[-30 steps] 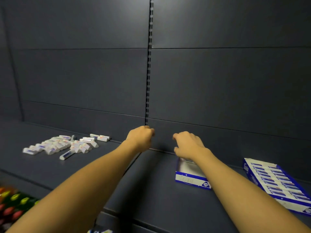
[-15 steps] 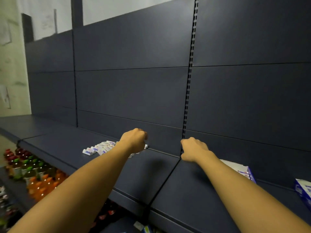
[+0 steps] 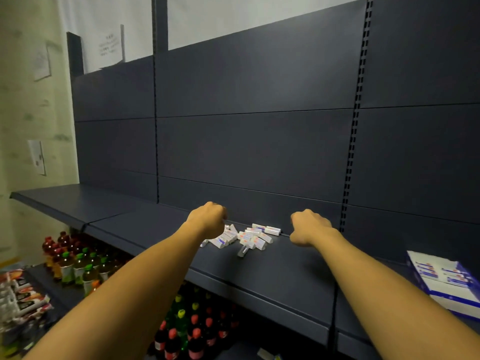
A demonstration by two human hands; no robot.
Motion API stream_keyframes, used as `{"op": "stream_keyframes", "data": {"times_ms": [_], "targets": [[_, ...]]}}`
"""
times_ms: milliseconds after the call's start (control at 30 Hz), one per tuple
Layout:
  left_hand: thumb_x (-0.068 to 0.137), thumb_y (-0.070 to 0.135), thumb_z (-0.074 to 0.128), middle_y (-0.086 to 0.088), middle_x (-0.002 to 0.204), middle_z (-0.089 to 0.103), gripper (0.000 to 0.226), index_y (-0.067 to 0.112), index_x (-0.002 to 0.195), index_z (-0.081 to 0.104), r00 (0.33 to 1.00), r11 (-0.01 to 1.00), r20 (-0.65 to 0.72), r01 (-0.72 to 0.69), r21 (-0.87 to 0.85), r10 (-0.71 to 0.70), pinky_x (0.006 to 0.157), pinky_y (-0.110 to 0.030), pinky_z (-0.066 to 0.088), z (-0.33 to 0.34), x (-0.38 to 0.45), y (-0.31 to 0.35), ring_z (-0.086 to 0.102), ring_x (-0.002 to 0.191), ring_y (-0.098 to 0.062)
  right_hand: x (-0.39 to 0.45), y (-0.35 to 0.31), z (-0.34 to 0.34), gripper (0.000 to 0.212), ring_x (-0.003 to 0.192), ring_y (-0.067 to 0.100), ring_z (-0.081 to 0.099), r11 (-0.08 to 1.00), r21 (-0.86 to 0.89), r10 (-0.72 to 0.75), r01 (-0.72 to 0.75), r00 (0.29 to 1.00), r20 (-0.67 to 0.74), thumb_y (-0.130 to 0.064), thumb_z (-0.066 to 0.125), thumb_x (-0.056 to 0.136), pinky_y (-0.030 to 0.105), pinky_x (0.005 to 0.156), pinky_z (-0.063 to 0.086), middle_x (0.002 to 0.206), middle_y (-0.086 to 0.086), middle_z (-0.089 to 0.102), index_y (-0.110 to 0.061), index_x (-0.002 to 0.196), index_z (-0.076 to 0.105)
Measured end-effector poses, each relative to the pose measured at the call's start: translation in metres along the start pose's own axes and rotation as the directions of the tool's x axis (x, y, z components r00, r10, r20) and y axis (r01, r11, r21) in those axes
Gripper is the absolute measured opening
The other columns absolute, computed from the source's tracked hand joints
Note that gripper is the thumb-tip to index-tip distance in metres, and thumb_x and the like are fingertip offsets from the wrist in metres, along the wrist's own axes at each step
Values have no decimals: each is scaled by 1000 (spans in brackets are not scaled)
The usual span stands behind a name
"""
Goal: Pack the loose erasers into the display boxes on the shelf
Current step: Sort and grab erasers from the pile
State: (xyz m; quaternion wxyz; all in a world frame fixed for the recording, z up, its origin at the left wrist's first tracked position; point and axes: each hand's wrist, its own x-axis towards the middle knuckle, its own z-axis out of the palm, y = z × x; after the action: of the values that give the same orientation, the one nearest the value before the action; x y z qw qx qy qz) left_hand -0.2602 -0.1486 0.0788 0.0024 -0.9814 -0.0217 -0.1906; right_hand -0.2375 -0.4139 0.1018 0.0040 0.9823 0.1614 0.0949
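Both hands are now carried leftward from the display box [image 3: 446,279] to the loose erasers [image 3: 246,237]; left hand [image 3: 207,216] and right hand [image 3: 309,227] are curled, nothing visibly held, so gathering seems next.

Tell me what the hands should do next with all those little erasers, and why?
Probably the left hand should dip down and pick up a few erasers. The pile lies loose on the shelf between both hands, closest to the left one. The right hand is curled beside the pile, and neither hand visibly holds anything. The box sits further right, with room for more.
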Motion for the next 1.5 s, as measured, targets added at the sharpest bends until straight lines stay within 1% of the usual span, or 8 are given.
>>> {"op": "stream_keyframes", "data": {"times_ms": [267,367,467,600,933,1200,1367,1500], "targets": [[95,9,54,-7,119,68,30,15,121,67,999,998,13,-46,-38,47,81,-34,58,12,17,-49,66,98,-24,16,-54,7,26,101,28,61,999,9,32,-32,999,-11,-20,57,89,34,74,44,117,8,60,-14,114,62],[95,11,56,-6,118,68,28,16,120,68,998,998,17,-54,-44,54,82,-37,59,20,30,-61,66,97,-24,30,-62,11,25,92,27,57,999,15,39,-39,999,-9,-20,57,88,34,73,43,115,8,60,-14,113,62],[95,12,58,-6,117,68,29,16,121,67,997,997,39,-64,-40,65,81,-37,60,30,46,-72,67,94,-24,48,-68,15,26,90,26,56,998,27,56,-55,998,-7,-19,58,87,34,72,44,113,7,61,-15,112,62],[95,10,57,-6,118,68,30,17,121,69,994,996,58,-92,-21,93,80,-35,59,45,71,-84,67,96,-24,80,-70,23,30,96,27,61,995,64,76,-76,997,0,-17,58,85,33,72,46,114,6,62,-16,115,63],[90,6,54,-7,107,71,27,17,104,74,987,991,95,-134,5,132,77,-42,59,73,138,-108,67,92,-30,151,-72,32,29,99,28,62,992,98,81,-80,997,-8,-12,57,87,37,79,52,115,7,61,-17,115,63],[94,15,58,-1,107,73,22,19,105,77,972,980,132,-191,-46,196,80,-39,59,108,175,-121,68,92,-25,175,-83,40,35,105,28,62,994,76,72,-72,997,10,-10,58,88,39,86,54,121,6,61,-21,120,65],[94,24,68,1,109,74,17,20,107,78,941,958,188,-265,-107,281,86,-38,59,129,195,-127,68,95,-20,184,-91,39,34,103,28,62,992,89,95,-94,995,-8,-11,59,88,37,82,54,119,5,62,-21,119,66],[91,30,73,2,109,74,21,21,110,77,895,926,244,-343,-159,373,89,-37,58,143,210,-130,67,99,-18,190,-96,41,33,102,27,62,988,94,120,-119,993,-5,-11,59,86,41,87,56,118,5,62,-22,116,67]]}}
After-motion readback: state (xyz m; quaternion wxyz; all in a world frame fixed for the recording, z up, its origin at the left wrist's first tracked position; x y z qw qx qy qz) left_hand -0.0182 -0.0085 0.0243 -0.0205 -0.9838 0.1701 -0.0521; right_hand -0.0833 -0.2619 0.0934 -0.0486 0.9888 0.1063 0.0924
